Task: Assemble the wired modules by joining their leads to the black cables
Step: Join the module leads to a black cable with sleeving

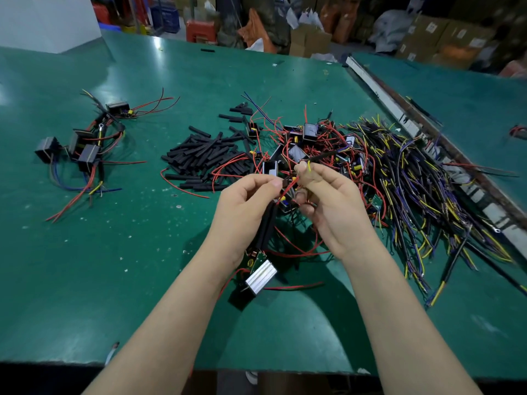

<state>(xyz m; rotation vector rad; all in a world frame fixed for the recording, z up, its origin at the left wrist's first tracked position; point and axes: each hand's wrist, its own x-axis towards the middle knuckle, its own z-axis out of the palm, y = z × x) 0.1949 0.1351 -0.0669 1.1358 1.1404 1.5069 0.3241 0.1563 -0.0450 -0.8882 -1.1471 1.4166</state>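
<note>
Green, scuffed matting covers the worktop (85, 266). Nearest its front edge, a ribbed silver-and-black module (258, 277) hangs below the left hand (245, 203), joined upward to a black sleeved cable (266, 226) that runs up behind that hand's palm. The left hand pinches a thin red lead (289, 186) between thumb and forefinger. Just beside it, the right hand (328, 201) has its fingers curled, pinching a yellow-tipped wire (309, 166) where it meets the red lead. Beyond the hands lies a tangle of small black modules with red leads (302, 141). Left of that tangle sits a heap of short matte black tubes (205, 155); right of it, a sprawl of black, yellow and purple cables (413, 178). Far left of the tangle rests a cluster of assembled black box modules (77, 143).
</note>
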